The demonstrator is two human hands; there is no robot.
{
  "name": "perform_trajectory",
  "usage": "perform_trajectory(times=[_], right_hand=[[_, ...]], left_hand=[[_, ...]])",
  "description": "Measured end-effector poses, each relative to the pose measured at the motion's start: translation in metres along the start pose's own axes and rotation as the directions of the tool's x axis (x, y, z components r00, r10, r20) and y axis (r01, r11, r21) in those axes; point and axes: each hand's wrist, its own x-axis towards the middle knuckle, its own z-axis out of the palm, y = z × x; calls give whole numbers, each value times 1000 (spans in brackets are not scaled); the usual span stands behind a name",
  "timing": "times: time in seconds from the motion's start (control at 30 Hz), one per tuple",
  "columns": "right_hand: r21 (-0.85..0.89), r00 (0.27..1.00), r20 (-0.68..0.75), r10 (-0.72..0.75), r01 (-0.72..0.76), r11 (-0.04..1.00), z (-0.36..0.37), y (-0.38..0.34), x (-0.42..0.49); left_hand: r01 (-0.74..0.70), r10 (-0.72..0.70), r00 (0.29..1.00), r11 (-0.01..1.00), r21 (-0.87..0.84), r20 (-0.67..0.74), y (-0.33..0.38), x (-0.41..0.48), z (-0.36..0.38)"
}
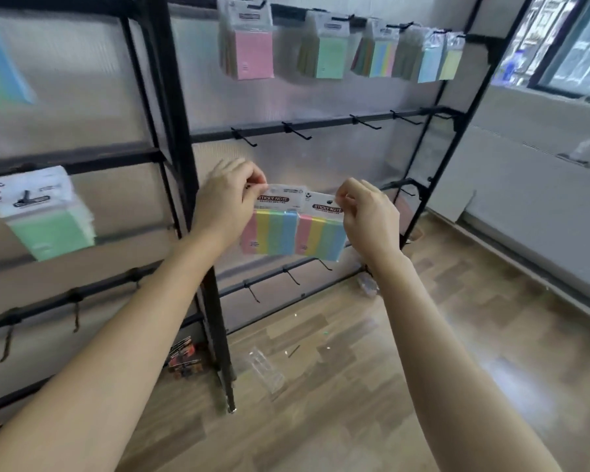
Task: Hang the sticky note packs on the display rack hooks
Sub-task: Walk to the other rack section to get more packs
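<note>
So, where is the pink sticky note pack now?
In the head view the pink pack hangs on the leftmost hook of the top bar, high above the left hand, which pinches a striped pack; a green pack hangs just to its right.

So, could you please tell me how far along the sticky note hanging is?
Done: several hung packs line the top rail, and a green pack hangs on the left rack. In hand: the left hand pinches the left striped pack and the right hand pinches the right striped pack, neither yet on a hook. Left: the middle rail hooks and lower rail hooks are bare.
</note>
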Motion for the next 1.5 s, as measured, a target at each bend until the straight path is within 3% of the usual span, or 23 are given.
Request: perform_trajectory(times=[0.4,0.83,1.27,1.5], right_hand=[[-35,995,-53,82,-84,996,-21,112,75],[30,987,-147,73,-69,997,18,200,223],[99,973,-222,54,-33,995,43,282,342],[163,970,-231,-70,110,981,55,328,401]], left_hand=[[-44,44,999,999,-4,-2,45,83,91],[-121,119,992,992,-45,-52,36,236,192],[-69,64,994,996,-58,-85,45,340,273],[-50,44,981,998,-29,-191,66,385,309]])
